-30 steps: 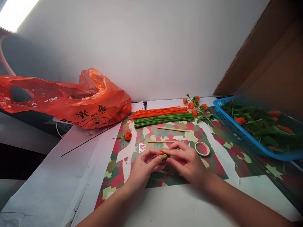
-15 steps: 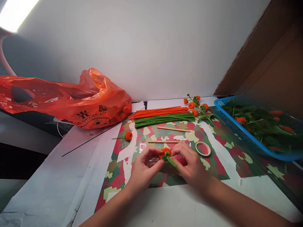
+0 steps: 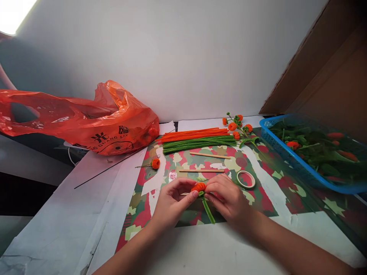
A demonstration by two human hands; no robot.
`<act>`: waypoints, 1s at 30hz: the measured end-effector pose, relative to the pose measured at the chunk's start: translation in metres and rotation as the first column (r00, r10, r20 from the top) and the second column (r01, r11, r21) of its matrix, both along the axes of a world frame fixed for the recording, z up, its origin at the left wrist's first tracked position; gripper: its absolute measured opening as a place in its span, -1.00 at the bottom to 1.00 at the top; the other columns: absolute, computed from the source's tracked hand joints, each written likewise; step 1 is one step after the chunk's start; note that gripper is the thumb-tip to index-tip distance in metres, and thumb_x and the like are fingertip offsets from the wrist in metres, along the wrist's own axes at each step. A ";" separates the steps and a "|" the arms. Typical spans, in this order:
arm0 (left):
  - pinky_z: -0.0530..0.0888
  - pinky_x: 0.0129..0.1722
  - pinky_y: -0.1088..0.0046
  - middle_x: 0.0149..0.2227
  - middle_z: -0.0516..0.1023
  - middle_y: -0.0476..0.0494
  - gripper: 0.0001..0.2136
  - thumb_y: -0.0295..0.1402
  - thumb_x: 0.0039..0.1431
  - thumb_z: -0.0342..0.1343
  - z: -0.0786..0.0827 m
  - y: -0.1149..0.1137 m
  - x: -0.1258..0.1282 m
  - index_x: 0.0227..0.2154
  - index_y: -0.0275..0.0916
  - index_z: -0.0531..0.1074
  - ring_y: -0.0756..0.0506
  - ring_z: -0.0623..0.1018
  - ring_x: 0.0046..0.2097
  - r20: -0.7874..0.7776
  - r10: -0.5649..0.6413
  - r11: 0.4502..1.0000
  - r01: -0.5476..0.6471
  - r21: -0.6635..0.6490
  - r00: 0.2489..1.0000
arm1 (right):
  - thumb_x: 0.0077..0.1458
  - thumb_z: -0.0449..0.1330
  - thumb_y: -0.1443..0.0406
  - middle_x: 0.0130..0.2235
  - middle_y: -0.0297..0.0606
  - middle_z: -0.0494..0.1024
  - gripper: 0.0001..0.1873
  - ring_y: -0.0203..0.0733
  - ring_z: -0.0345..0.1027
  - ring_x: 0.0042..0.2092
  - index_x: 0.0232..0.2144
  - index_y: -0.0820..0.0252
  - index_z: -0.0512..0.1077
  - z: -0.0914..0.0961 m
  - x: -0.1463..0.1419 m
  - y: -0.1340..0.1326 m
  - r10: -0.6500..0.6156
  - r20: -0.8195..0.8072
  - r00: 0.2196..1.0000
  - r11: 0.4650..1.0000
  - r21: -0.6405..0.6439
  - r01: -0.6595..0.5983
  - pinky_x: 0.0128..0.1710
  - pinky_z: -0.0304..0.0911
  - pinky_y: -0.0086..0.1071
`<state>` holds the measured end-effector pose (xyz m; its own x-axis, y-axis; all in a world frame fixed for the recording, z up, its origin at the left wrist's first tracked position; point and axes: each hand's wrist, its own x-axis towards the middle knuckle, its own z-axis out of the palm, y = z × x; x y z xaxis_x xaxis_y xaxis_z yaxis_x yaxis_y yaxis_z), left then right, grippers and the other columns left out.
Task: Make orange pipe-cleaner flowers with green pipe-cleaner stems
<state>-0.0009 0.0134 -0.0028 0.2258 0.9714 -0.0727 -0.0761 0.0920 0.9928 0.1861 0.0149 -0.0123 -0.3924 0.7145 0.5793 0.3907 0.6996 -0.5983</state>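
Note:
Between my two hands is an orange pipe-cleaner flower (image 3: 198,186) with a green base and a green pipe-cleaner stem (image 3: 208,211) hanging down toward me. The thumb and fingers of my left hand (image 3: 176,200) pinch the flower from the left. From the right, my right hand (image 3: 228,194) closes its thumb and fingertips at the flower's green base. Just beyond the hands lie two thin wooden sticks (image 3: 202,171). A roll of tape (image 3: 246,180) rests beside my right hand. To the left, a finished orange flower head (image 3: 155,164) on thin wire lies on the patterned mat.
Orange pipe cleaners (image 3: 195,135) and green pipe cleaners (image 3: 197,144) lie in bundles at the back. A branch of orange flowers (image 3: 241,128) is beside them. A blue basket (image 3: 304,165) of leaves stands right, a red plastic bag (image 3: 123,130) left, near a long dark rod (image 3: 106,168).
The flower has tipped so its orange head faces up more. Its green stem has swung down and shows longer. Both hands stay in nearly the same place.

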 end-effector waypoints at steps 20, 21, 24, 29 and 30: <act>0.59 -0.33 0.47 -0.28 0.57 -0.09 -0.86 -0.35 0.04 0.24 0.002 -0.006 -0.001 -0.31 -0.22 0.49 -0.09 0.59 -0.24 -0.143 0.036 0.994 -0.021 0.107 0.989 | 0.19 0.11 0.35 -0.15 -0.22 0.54 -0.76 -0.19 0.42 -0.12 -0.09 0.08 0.43 0.007 0.002 -0.001 0.025 -0.153 0.988 0.920 -0.383 -0.083 -0.19 0.36 -0.34; 0.59 -0.31 0.45 -0.27 0.57 -0.10 -0.86 -0.35 0.04 0.24 0.003 -0.006 -0.001 -0.31 -0.22 0.49 -0.09 0.59 -0.24 -0.147 0.016 0.996 -0.003 0.091 0.989 | 0.19 0.11 0.35 -0.15 -0.22 0.55 -0.78 -0.18 0.42 -0.12 -0.13 0.08 0.47 0.009 0.002 0.000 0.043 -0.161 0.986 0.912 -0.398 -0.104 -0.16 0.36 -0.33; 0.59 -0.35 0.44 -0.27 0.55 -0.11 -0.85 -0.32 0.08 0.21 0.005 -0.004 -0.002 -0.29 -0.21 0.50 -0.08 0.58 -0.29 -0.136 -0.038 0.996 0.047 0.069 0.990 | 0.19 0.13 0.34 -0.22 -0.22 0.59 -0.81 -0.20 0.46 -0.19 -0.20 0.09 0.52 0.011 0.002 0.001 0.015 -0.188 0.982 0.889 -0.448 -0.099 -0.23 0.38 -0.35; 0.54 -0.37 0.47 -0.30 0.55 -0.21 -0.86 -0.32 0.13 0.16 0.008 0.001 -0.006 -0.34 -0.26 0.56 -0.09 0.55 -0.28 -0.192 -0.121 0.977 0.150 0.149 0.974 | 0.16 0.15 0.35 -0.25 -0.23 0.60 -0.82 -0.20 0.47 -0.23 -0.23 0.10 0.54 0.012 0.003 0.000 0.006 -0.191 0.982 0.903 -0.420 -0.087 -0.27 0.38 -0.35; 0.54 -0.36 0.46 -0.30 0.56 -0.22 -0.86 -0.33 0.13 0.16 0.008 0.002 -0.006 -0.34 -0.27 0.57 -0.11 0.55 -0.27 -0.203 -0.138 0.974 0.170 0.152 0.969 | 0.16 0.15 0.35 -0.26 -0.23 0.61 -0.82 -0.20 0.47 -0.23 -0.23 0.10 0.54 0.012 0.003 -0.001 0.013 -0.189 0.982 0.907 -0.410 -0.091 -0.28 0.38 -0.36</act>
<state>-0.0071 0.0152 0.0056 0.3716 0.9279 0.0314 0.1176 -0.0806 0.9898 0.1890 0.0142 -0.0001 -0.3541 0.8865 0.2978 0.2201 0.3885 -0.8948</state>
